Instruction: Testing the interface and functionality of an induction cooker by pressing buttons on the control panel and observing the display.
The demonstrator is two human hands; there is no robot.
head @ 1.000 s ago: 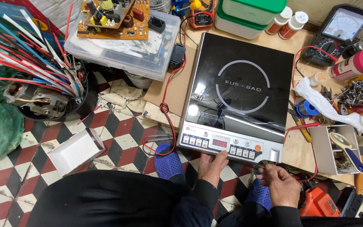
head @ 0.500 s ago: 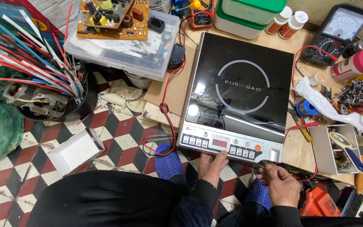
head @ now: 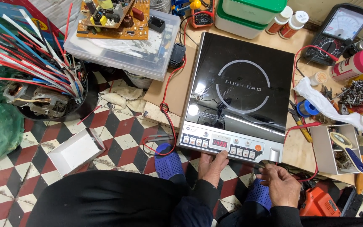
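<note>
A black glass induction cooker (head: 240, 90) lies on a low wooden board, its silver control panel (head: 227, 145) facing me with a lit red display. My left hand (head: 212, 167) rests at the panel's front edge, fingertips touching it just below the display. My right hand (head: 281, 186) sits off the cooker's front right corner, fingers pinched around a thin dark probe-like tool (head: 260, 165) near that corner. A red wire (head: 307, 126) runs along the cooker's right side.
A clear plastic box (head: 127, 50) with a circuit board (head: 114, 19) on it stands at the back left. A bucket of coloured wires (head: 34, 71), a white open box (head: 75, 150), a multimeter (head: 339, 31), a spray can (head: 353, 65), screws and an orange tool (head: 319, 203) surround the work spot.
</note>
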